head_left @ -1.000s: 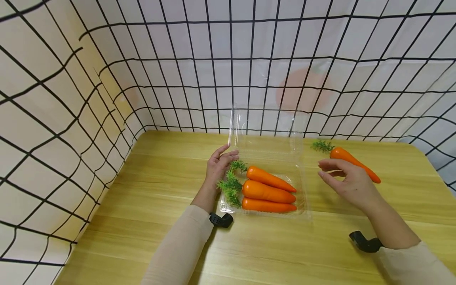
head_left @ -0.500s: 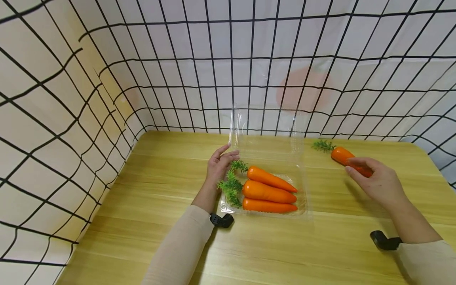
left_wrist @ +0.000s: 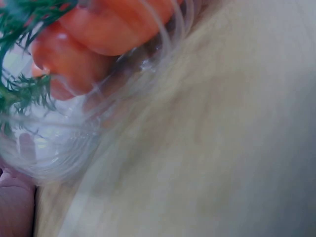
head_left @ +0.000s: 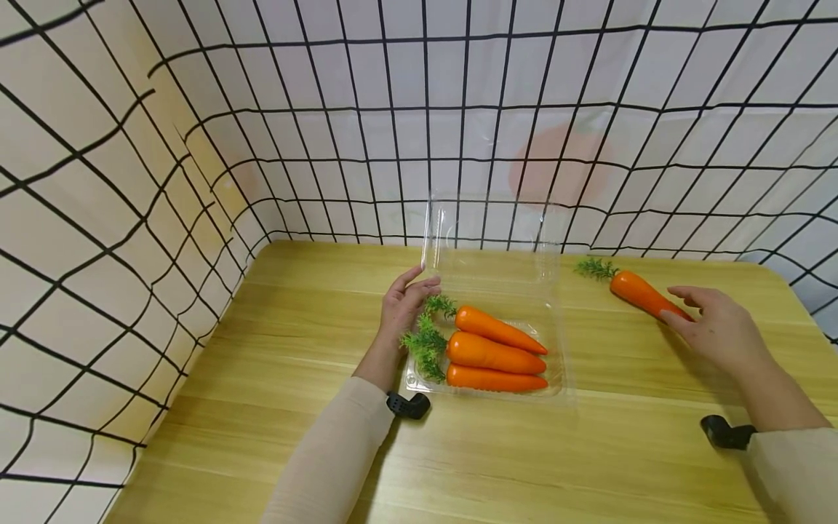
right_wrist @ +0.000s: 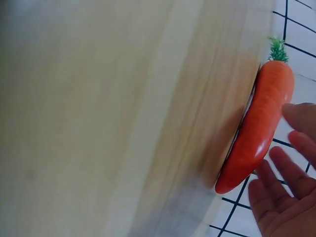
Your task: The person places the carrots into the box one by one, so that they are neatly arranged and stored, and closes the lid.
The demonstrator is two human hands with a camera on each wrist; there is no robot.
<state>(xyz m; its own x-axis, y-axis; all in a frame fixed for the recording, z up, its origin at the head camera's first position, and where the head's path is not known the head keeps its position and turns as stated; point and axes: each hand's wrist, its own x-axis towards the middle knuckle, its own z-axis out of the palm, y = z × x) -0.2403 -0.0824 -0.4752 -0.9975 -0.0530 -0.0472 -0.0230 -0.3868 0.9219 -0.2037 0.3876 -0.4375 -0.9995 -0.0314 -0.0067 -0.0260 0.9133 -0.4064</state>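
Observation:
Three orange carrots with feathery green tops lie side by side in a clear plastic clamshell box, among them a middle carrot. My left hand rests at the box's left side, its fingertips by the hinge and partly hidden by the green leaves. In the left wrist view a finger shows right beside the clear wall. On the table at the right lies another carrot, its top pointing back left. My right hand is at its narrow end with fingers spread, thumb right against the carrot's side.
The clear lid stands raised behind the box, close to the grid-patterned back wall. A similar cloth encloses the left side. Everything lies on a wood-grain table. Black wrist cameras, including the left one, jut from both wrists.
My right hand has moved right, passing over the loose carrot from its middle to its narrow end. The left hand, the box and the carrots in it have stayed put.

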